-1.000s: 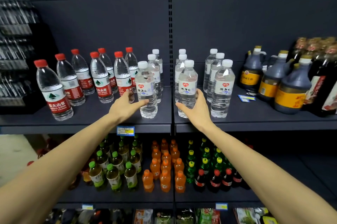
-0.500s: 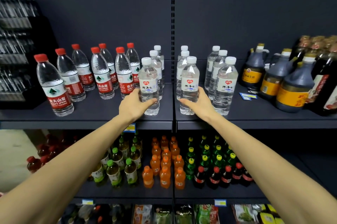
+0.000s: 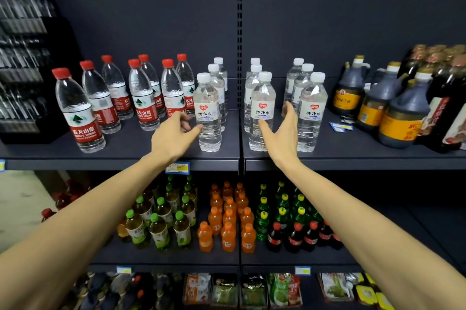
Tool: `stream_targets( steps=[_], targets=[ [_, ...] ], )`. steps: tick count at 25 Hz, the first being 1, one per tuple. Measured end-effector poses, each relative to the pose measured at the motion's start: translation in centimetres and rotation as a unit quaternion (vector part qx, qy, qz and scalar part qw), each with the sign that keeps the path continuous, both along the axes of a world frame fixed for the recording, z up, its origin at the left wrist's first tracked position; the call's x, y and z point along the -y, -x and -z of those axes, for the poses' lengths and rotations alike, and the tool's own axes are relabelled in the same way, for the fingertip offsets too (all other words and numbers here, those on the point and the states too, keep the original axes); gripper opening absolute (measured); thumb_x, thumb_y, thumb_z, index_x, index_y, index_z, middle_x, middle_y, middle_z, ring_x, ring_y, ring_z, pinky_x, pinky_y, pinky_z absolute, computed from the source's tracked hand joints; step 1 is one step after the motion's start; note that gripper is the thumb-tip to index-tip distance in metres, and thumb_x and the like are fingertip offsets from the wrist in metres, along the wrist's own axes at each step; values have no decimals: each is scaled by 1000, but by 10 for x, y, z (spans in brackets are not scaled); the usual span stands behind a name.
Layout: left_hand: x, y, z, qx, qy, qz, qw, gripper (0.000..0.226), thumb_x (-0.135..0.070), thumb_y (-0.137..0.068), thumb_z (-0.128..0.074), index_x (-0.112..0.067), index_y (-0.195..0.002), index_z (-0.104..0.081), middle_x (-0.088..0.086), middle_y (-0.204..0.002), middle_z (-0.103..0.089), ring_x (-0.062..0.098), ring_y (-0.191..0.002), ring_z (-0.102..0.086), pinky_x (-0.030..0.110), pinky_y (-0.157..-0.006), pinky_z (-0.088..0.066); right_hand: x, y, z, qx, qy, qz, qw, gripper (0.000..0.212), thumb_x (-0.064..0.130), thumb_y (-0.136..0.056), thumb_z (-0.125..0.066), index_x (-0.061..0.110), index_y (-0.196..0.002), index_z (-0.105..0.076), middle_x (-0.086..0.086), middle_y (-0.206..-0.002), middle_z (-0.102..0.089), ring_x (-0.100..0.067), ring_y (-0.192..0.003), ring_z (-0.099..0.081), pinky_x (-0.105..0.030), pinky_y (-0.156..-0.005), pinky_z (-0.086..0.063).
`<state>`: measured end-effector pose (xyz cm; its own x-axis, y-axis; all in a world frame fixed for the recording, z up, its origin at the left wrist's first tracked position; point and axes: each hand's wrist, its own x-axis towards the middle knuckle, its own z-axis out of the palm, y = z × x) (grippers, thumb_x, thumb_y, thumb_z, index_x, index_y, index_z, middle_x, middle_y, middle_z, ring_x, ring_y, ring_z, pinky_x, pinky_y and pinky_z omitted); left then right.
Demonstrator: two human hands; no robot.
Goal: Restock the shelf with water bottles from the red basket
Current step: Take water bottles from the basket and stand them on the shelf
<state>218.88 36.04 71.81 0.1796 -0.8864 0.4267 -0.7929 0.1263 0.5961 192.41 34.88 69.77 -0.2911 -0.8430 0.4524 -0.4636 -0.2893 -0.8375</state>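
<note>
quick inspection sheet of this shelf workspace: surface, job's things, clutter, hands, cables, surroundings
surface: dark shelf, bottles upright in rows.
job's things: white-capped water bottles in three rows; front bottle by the left hand, front bottle by the right hand; red basket not in view.
clutter: loose blue-and-yellow tags lying on the shelf.
grippers: left hand open, thumb at its bottle; right hand open, holding nothing.
cables: nothing seen.
surroundings: red-capped water bottles on the left, dark sauce jugs on the right, soft drinks on the shelf below.
</note>
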Motion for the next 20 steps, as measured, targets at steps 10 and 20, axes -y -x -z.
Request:
stream_targets(
  steps=[10,20],
  targets=[
    [-38,-24,10,-34,51,-30,998,27,-51,-91,-58,-28,-100,-69,-12,-85,-72,14,-81,-71,37,-80,-57,-40,-67,10,12,50,-114,992,35,28,-93,-65,22,-126,-55,13,-102,-62,-6,-78,-60,-34,-80,-54],
    [-84,-88,51,-11,29,-112,993,19,-37,-90,-57,-27,-100,-70,-12,-74,-67,10,-77,-67,30,-75,-52,-54,-162,61,-15,-76,-305,949,9,16,-92,-64,22,-98,-68,-6,-83,-74,-18,-66,-72,-42,-74,-61]
  ],
)
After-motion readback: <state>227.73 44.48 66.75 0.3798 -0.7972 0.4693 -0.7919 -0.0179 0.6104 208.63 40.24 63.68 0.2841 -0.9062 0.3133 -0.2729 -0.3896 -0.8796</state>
